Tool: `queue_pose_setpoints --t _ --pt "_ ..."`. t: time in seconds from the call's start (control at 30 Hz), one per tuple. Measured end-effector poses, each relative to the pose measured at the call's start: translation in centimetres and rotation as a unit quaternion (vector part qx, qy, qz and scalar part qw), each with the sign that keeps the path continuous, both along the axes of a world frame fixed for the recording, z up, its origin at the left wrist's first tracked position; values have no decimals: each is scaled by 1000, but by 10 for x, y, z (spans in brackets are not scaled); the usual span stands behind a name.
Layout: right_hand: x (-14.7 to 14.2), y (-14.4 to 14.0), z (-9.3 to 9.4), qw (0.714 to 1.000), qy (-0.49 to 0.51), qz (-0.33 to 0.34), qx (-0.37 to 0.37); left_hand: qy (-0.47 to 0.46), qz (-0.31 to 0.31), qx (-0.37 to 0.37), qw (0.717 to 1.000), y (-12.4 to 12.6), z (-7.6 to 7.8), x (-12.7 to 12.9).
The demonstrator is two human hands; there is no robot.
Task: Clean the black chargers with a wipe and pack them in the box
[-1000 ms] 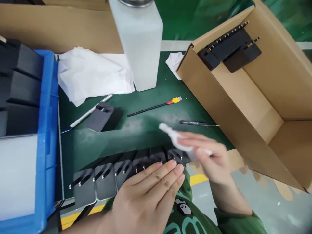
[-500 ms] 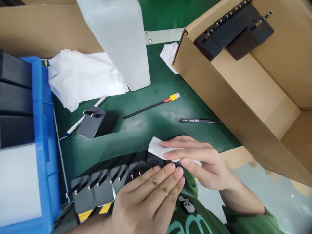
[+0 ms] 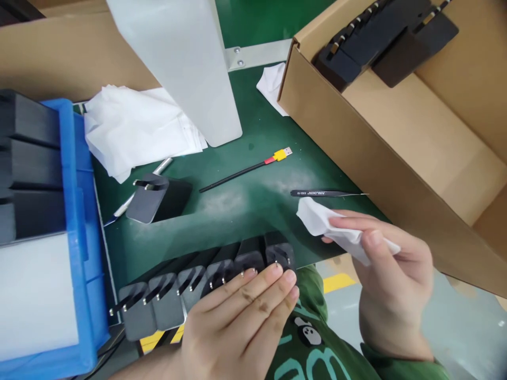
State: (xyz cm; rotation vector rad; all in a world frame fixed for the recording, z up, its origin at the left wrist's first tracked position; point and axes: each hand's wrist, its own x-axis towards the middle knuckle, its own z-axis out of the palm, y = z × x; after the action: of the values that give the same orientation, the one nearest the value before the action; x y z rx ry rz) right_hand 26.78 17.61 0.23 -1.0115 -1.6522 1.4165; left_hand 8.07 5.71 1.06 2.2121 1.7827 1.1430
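Head view. Left hand (image 3: 237,316) laid flat, fingers straight and together, pressing on the near edge of a row of dark plug adapters (image 3: 198,282); nothing gripped. Row's long axis ran from about 8 o'clock to 2 o'clock along the near edge of the green mat (image 3: 237,211), its right end just under the left fingertips (image 3: 277,272).

Right hand (image 3: 392,285) lifted off the row, toward 3 o'clock of it, thumb and fingers pinched shut on a folded white wipe (image 3: 317,219). Wipe's free corner pointed back toward 9 o'clock, near the last adapter but not touching.

Adapters matte grey-black, boxy with rounded corners, metal prongs glinting on top. Wipe soft, creased, cloth-like. One lone adapter (image 3: 152,198) stood apart at 10 o'clock. Slim black tweezers (image 3: 325,193) and a thin black cable with yellow plug (image 3: 245,170) lay at 12 o'clock; cardboard box (image 3: 376,153) at 2 o'clock, blue bin (image 3: 75,211) at 9 o'clock.
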Motion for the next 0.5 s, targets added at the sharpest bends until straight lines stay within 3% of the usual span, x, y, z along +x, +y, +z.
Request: queue_pose_setpoints --t 0.13,0.2,0.33,0.4,0.47,0.5 --pt "-23 -2 -6 986 42 148 58 30 -38 -42 998 2 12 -8" --pt "-31 -3 -8 978 58 191 62 50 -61 -69 994 3 17 -12" --pt "-25 -5 -8 983 40 171 58 50 -54 -68 995 3 16 -10" --pt "-17 -6 -7 992 6 108 60 29 -31 -37 998 3 11 -7" --pt "-9 -4 -7 993 -44 57 90 9 -11 -2 1000 3 7 -5" --pt "-6 -2 -7 988 -69 65 120 10 -14 0 1000 4 7 -5"
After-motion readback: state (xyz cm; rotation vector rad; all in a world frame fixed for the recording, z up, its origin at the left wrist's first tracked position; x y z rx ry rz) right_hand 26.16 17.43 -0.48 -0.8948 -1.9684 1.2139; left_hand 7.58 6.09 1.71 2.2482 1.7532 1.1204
